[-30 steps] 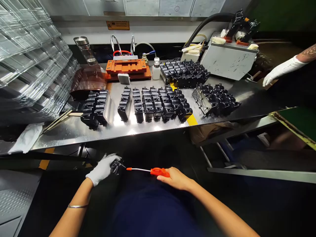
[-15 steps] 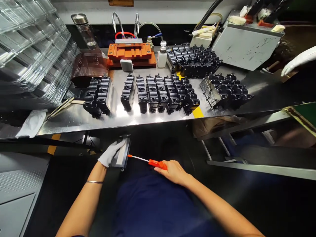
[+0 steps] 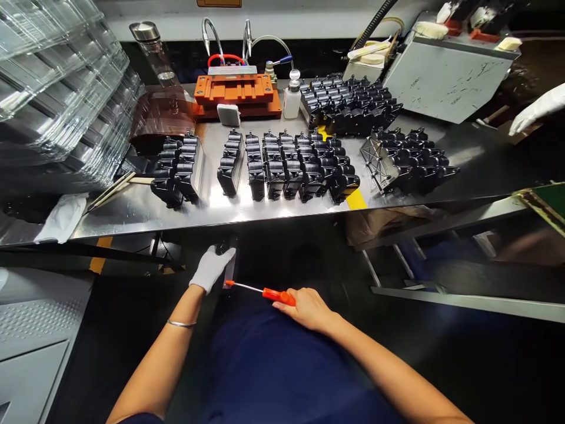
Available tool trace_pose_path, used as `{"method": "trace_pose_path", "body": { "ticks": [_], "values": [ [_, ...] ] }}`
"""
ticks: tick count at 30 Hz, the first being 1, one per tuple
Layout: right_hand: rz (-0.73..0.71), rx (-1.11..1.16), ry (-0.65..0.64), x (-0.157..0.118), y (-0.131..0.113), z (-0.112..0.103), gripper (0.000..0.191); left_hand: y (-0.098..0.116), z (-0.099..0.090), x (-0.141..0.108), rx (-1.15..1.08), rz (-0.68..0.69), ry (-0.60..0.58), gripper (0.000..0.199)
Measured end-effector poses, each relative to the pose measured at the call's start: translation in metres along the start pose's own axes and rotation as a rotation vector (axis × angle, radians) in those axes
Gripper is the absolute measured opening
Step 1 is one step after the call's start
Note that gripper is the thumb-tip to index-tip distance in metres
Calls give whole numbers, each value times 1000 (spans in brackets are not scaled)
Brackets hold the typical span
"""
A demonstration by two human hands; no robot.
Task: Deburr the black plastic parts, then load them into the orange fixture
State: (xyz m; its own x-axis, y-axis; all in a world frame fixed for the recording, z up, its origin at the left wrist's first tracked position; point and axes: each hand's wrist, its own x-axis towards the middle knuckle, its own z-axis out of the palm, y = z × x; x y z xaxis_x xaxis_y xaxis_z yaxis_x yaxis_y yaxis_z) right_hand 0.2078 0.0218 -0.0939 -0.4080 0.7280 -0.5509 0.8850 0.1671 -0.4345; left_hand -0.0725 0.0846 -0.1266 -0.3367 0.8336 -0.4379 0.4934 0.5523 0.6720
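L hand (image 3: 212, 270) on black part (image 3: 230, 262), R hand (image 3: 306, 309) on screwdriver (image 3: 278, 296)
L fingers close on part, held upright just below worktop (image 3: 269, 213) front edge; R wraps orange handle, tip just beside part. Rows of black moulded pcs (image 3: 282, 171) mid-worktop.

Bare right hand (image 3: 309, 309) grips orange-handled screwdriver (image 3: 278, 296); white-gloved left hand (image 3: 212, 268) holds dark flat part (image 3: 229, 265) near steel bench (image 3: 132, 221) edge.

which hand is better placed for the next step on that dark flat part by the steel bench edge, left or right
Right, probably: the bare right hand grips the orange-handled screwdriver, its thin steel shaft reaching toward the dark flat part. The white-gloved left hand is already at that part, apparently steadying it.
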Motion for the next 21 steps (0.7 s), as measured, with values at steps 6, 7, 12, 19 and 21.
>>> {"method": "trace_pose_path", "body": {
  "ticks": [6,7,12,19,21],
  "values": [
    [182,33,153,12,15,-13,53,-1,-4,-15,53,112,-97,51],
    [183,33,161,14,16,-14,54,-1,-5,-17,64,116,-100,53],
    [170,42,153,17,17,-10,55,2,-4,-24,125,97,-120,55],
    [154,206,151,10,36,-14,52,31,-36,-56,169,123,-260,48],
    [155,292,171,5,48,-18,47,56,-69,-67,99,132,-340,52]
  ]
}}
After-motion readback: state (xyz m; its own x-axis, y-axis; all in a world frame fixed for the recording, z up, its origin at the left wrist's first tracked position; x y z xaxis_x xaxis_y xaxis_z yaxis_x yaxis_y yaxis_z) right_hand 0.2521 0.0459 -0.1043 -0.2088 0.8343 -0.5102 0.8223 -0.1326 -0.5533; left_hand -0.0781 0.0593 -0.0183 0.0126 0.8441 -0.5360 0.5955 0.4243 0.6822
